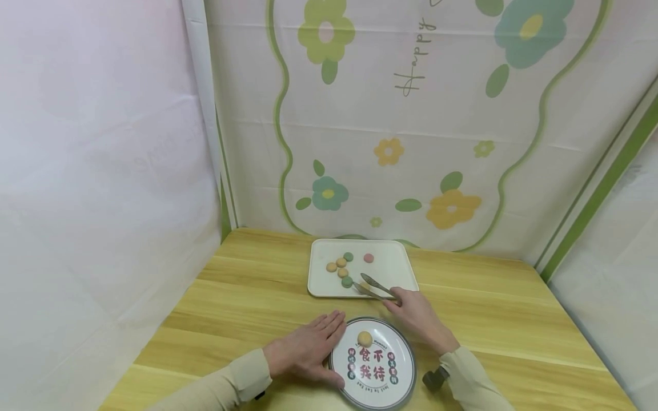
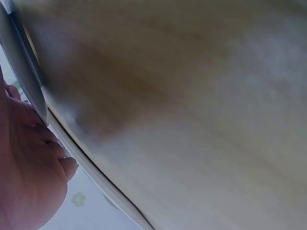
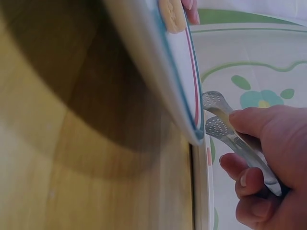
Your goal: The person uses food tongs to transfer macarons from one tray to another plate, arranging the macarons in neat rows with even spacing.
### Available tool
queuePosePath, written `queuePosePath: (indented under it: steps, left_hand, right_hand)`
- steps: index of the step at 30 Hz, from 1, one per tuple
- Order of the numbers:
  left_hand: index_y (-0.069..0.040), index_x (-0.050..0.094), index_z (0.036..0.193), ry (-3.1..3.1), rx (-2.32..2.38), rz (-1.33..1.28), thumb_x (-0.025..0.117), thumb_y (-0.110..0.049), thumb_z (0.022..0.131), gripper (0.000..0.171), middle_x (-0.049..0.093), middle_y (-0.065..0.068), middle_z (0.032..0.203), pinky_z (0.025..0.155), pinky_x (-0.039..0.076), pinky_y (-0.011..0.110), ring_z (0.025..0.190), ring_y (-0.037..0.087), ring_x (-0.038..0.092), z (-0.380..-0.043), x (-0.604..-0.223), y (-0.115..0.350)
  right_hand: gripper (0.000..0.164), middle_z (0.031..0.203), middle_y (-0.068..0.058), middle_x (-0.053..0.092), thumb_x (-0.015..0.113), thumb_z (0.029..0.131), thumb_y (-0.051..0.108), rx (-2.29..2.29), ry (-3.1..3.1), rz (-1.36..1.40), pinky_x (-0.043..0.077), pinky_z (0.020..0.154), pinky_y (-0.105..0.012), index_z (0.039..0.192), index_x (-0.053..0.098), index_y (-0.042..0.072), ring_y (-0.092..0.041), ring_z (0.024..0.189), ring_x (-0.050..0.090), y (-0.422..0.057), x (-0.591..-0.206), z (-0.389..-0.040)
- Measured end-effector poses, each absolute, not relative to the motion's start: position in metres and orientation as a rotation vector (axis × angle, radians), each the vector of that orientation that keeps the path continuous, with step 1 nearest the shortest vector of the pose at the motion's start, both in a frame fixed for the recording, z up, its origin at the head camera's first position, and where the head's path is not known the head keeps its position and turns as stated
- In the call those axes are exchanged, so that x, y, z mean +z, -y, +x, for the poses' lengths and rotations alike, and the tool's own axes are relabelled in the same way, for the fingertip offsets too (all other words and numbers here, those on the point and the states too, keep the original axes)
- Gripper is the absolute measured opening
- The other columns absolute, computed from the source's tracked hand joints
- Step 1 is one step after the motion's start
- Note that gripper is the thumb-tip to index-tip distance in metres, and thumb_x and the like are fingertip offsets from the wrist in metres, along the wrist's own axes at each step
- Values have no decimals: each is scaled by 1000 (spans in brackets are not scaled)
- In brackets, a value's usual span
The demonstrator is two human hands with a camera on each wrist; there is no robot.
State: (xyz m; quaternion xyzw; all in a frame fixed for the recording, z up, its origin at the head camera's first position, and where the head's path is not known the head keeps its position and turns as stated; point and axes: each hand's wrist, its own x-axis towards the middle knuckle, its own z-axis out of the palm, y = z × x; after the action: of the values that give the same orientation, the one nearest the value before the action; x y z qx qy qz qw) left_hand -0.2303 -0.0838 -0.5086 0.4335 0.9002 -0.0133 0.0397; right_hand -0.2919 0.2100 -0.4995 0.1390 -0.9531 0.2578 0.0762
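My right hand (image 1: 413, 313) grips metal tongs (image 1: 379, 284) over the front of a white tray (image 1: 401, 268). The tongs' perforated tips, clearer in the right wrist view, stand apart. A yellow macaron (image 1: 365, 287) lies on the tray between the tong arms, partly covered by them. Just left of the tips is a green macaron (image 1: 346, 282). My left hand (image 1: 308, 346) lies with extended fingers along the left rim of a round plate (image 1: 403, 357) printed with red characters. One yellow macaron (image 1: 365, 339) sits near the plate's far side.
Further macarons on the tray are a pink one (image 1: 368, 258), a green one (image 1: 348, 257) and a few yellow ones (image 1: 331, 267). A flower-printed curtain (image 1: 360, 125) hangs behind the wooden table (image 1: 247, 285), and pale sheets (image 1: 103, 171) hang at both sides.
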Motion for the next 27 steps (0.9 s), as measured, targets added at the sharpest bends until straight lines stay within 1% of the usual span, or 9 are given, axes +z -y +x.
queuePosePath:
  steps: [6,13,19,23,27]
  left_hand:
    - [-4,15,157,-2752,-28,1315,26,-92,78,119,10,17,165,126,18,39,154,27,11,-230,-509,84]
    - [-4,15,157,-2739,-49,1327,25,-91,79,118,10,16,165,126,17,38,154,27,11,-231,-507,84]
    - [-4,15,157,-2732,-46,1319,26,-91,79,117,10,16,166,127,16,37,154,26,9,-232,-506,84]
    - [-4,16,157,-2740,-38,1312,29,-90,79,117,11,16,165,127,16,37,154,26,10,-232,-507,84]
    - [-4,15,157,-2735,-30,1304,28,-91,79,117,10,15,166,127,15,37,154,25,8,-232,-508,84]
  right_hand:
    - [15,63,14,59,68,93,34,749,2878,402,41,52,-21,96,69,20,-6,55,49,-212,-502,-293]
    - [16,60,11,53,67,93,35,691,2868,391,39,49,-22,85,63,21,-7,53,46,-213,-504,-295]
    - [18,57,10,49,68,93,33,665,2847,396,37,46,-21,82,61,20,-8,51,44,-213,-503,-295]
    - [17,59,10,51,69,93,32,675,2841,409,39,49,-22,82,62,21,-8,53,46,-212,-501,-294]
    - [17,59,11,52,68,93,32,674,2848,414,39,49,-21,81,62,22,-7,53,46,-211,-502,-294]
